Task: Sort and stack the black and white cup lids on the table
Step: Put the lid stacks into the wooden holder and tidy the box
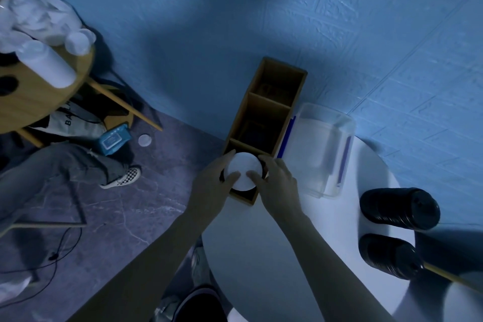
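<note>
We see the white round worktop (261, 256) at bottom right. Clear plastic bin (321, 154) sits at its far edge, just beside the wooden organizer (264, 112) on its left (three compartments in a row, the far two too dark to read). Far black lid stack (400, 209) and near black lid stack (389, 256) lie on their sides at the worktop's right edge, well apart from the organizer. Left grip (211, 188) and right grip (277, 183) both grasp the white lid (244, 170), thumbs on top, fingers curled round its rim from either side. The lid is at the mouth of the organizer's nearest compartment; we can't tell what's under it.
</note>
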A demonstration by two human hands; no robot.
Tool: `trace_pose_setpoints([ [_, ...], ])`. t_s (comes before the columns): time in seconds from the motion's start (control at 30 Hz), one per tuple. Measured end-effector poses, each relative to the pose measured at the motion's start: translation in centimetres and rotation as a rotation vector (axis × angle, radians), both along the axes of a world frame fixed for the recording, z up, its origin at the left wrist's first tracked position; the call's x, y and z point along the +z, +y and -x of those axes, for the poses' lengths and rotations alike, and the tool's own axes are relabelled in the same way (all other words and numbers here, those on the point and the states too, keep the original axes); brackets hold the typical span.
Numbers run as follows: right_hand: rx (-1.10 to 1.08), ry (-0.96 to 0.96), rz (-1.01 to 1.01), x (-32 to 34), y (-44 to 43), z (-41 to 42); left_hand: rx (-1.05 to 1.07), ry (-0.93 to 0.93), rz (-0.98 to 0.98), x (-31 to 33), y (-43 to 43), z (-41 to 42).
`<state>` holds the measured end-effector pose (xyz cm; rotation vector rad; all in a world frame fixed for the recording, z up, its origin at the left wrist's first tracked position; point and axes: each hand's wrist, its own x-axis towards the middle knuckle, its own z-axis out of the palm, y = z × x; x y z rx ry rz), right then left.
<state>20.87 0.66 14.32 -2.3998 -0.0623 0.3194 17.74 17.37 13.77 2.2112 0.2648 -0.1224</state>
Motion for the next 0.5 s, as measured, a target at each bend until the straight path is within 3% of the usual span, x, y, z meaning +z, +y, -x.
trace_pose_setpoints([
  [0.1,0.101,-0.081,0.033,0.3,0.0,0.3,-0.006,-0.092,-0.108,-0.5,0.3,-0.2],
  [0.27,0.132,-0.038,0.016,0.1,-0.6,0.6,-0.041,-0.172,-0.213,-0.9,0.2,-0.1],
  [0.5,0.272,0.008,0.023,0.3,-1.0,0.8,-0.082,-0.097,-0.182,-1.3,-0.5,1.2],
])
